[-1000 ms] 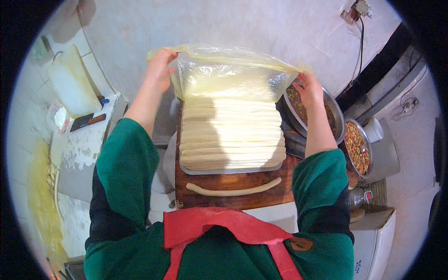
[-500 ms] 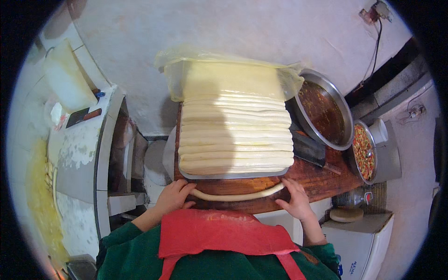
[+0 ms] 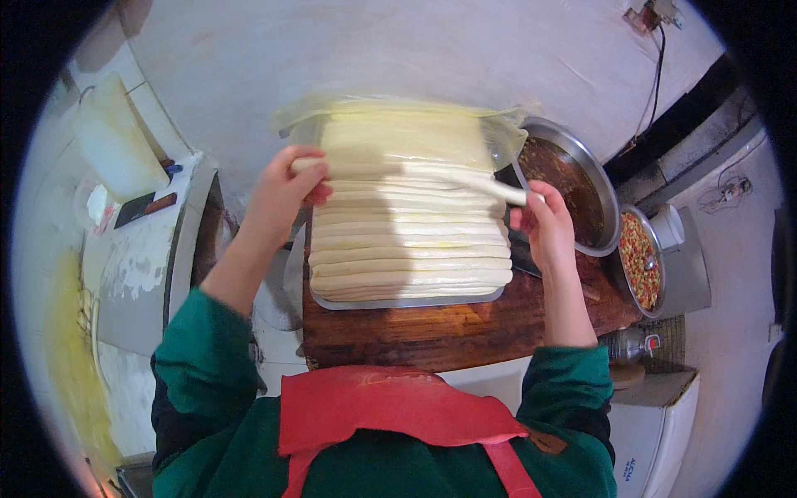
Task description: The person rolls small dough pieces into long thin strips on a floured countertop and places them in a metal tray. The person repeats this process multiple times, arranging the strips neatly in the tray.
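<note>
While both hands are raised over the tray, the scene reads as follows.
Dough strip: a long pale dough strip [image 3: 415, 171] stretches level between the two hands, above the far half of the tray, sagging slightly toward its right end.
Left hand: the left hand [image 3: 281, 195] is closed around the strip's left end, fingers curled over it, just past the tray's left edge.
Right hand: the right hand [image 3: 544, 226] pinches the strip's right end between thumb and fingertips, beside the tray's right edge.
Tray: a metal tray [image 3: 407, 302] holds a stack of similar dough strips [image 3: 411, 249] lying side by side across its width; it sits on the far part of the board.
Plastic sheet: a clear plastic sheet [image 3: 390, 112] is bunched along the tray's far edge.
Board: a dark wooden board [image 3: 432, 336] carries the tray, its near edge bare.
Bowls: a large metal bowl [image 3: 573, 187] of dark filling sits at the board's right far corner; a smaller bowl [image 3: 639, 261] of chopped mix stands just right of it.
</note>
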Action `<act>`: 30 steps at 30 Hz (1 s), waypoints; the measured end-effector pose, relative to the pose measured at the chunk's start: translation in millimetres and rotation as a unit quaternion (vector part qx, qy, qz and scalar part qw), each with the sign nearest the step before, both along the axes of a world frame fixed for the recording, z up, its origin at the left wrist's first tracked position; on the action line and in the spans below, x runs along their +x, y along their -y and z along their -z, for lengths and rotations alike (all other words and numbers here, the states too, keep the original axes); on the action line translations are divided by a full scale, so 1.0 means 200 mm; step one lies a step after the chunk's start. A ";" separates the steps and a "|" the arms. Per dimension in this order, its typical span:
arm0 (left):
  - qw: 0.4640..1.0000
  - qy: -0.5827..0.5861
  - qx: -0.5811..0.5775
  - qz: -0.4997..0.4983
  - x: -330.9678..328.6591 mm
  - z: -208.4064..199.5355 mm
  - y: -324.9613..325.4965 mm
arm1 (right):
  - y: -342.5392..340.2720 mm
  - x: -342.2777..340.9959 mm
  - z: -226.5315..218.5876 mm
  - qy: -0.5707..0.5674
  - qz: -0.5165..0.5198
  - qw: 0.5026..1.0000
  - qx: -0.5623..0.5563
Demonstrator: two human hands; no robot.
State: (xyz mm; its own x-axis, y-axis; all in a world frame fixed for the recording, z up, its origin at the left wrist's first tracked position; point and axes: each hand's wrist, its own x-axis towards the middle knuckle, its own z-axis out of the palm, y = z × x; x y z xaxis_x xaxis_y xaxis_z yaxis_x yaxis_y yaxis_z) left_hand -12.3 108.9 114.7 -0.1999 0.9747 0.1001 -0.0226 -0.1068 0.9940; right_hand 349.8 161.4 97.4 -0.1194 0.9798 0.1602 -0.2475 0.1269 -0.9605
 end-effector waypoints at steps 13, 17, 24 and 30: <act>0.869 -0.484 0.069 0.071 -0.19 0.23 -0.34 | -0.49 -0.09 0.07 0.546 0.018 0.837 0.036; 0.881 -0.452 -0.012 0.138 -0.13 0.20 -0.31 | -0.47 -0.15 -0.04 0.579 -0.084 0.810 0.045; 0.793 -0.599 0.052 0.096 0.05 0.20 -0.26 | -0.78 -0.38 0.00 0.662 0.087 0.671 0.323; 0.830 -0.551 0.075 0.028 -0.01 0.13 -0.30 | -1.09 -0.46 -0.05 0.793 0.132 0.532 0.266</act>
State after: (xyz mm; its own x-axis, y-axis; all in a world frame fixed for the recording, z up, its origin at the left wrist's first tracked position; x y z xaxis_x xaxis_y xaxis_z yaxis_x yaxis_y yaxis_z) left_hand -15.1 169.2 89.4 0.1395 0.9393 0.3135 0.8835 -0.2611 0.3890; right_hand 258.5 379.5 107.4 -0.3872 0.8628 0.3251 0.9144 0.3142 0.2552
